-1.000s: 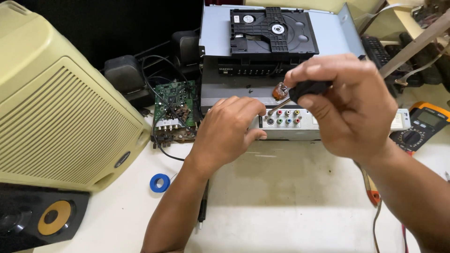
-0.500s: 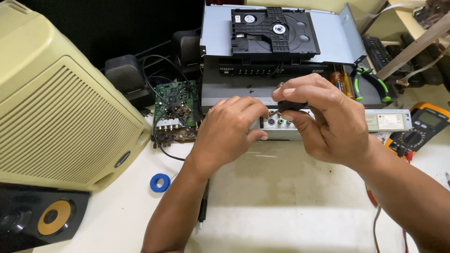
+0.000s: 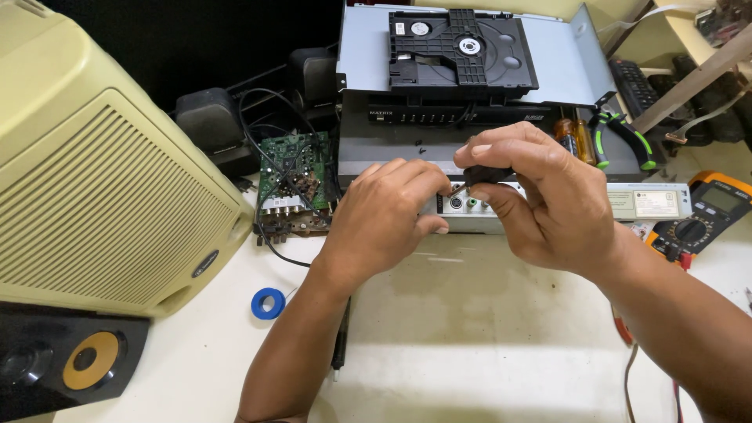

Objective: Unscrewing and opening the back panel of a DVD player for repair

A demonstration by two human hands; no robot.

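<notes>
An opened grey disc player (image 3: pixel 564 70) lies at the back of the white table, its black disc drive (image 3: pixel 458 47) exposed on top. Its silver rear panel (image 3: pixel 650 205) with round sockets faces me. My left hand (image 3: pixel 384 215) is curled over the panel's top edge, fingertips next to the sockets. My right hand (image 3: pixel 556 207) pinches a short black-handled screwdriver (image 3: pixel 486 174) and points its metal tip left, at the panel right beside my left fingertips. The tip itself is mostly hidden between my fingers.
A big beige speaker (image 3: pixel 102 180) fills the left, a black speaker (image 3: pixel 70 360) below it. A green circuit board (image 3: pixel 294 176) with wires lies left of the player. A blue tape roll (image 3: pixel 268 303), green-handled pliers (image 3: pixel 623 137), an orange multimeter (image 3: pixel 705 215) and a black probe (image 3: pixel 340 345) lie around.
My right hand has come down and to the left with the black-handled screwdriver, from above the panel to its sockets. My left hand has stayed on the panel.
</notes>
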